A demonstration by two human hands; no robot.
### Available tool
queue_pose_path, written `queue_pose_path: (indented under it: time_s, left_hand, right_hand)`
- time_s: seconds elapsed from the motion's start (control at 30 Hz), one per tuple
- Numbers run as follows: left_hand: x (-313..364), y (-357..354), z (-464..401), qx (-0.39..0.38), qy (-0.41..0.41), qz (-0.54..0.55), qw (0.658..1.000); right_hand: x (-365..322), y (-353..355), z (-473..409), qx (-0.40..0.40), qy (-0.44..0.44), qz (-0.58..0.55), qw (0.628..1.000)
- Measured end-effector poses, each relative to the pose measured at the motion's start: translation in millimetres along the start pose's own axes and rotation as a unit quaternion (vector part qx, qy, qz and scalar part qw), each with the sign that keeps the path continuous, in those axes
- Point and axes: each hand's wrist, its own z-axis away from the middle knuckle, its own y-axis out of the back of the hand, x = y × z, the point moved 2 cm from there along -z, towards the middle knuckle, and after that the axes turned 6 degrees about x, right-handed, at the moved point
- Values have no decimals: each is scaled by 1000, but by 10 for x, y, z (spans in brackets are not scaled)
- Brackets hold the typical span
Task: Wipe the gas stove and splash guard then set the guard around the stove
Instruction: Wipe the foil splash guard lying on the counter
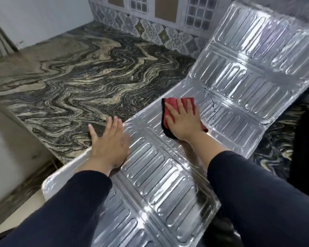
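Observation:
The shiny embossed foil splash guard [239, 82] lies unfolded across the marble counter, its near panel over the counter's front edge and its far panel tilted up toward the wall. My right hand [182, 120] presses flat, fingers straight, on a red cloth [169, 111] with a dark edge on the middle panel. My left hand [109, 145] lies flat with spread fingers on the guard's left edge, fingertips reaching over the counter. Dark specks mark the fold just right of the cloth. No gas stove is in view.
The swirled black-and-cream marble counter [75, 82] stretches left and back to a patterned tile wall [150, 31]. A dark object [305, 148] stands at the right edge. Pale floor [16, 216] shows at the lower left below the counter.

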Motion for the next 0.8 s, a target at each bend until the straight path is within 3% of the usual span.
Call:
queue_pose_path:
  time_s: [0.23,0.3,0.43,0.5,0.67,0.8]
  left_hand:
    - [326,-102,161,48,70,46,995]
    - [250,-148,205,63,73,43,994]
    - [202,-162,225,78,63,32,994]
    - [213,-169,227,81,67,31,994]
    - [211,-185,224,79,75,16,994]
    - [223,-212,201,81,74,12,994]
  right_hand:
    - [-610,-61,538,-9,-26,-38,999]
    - [-662,-74,673,-11,18,-44,999]
    - [-391,-32,655,-8,189,-33,981]
    - [-170,1,462,-21,221,-23,975]
    - [337,36,-157,7,65,-7,998]
    - [233,29,-264,-3,-69,1,998]
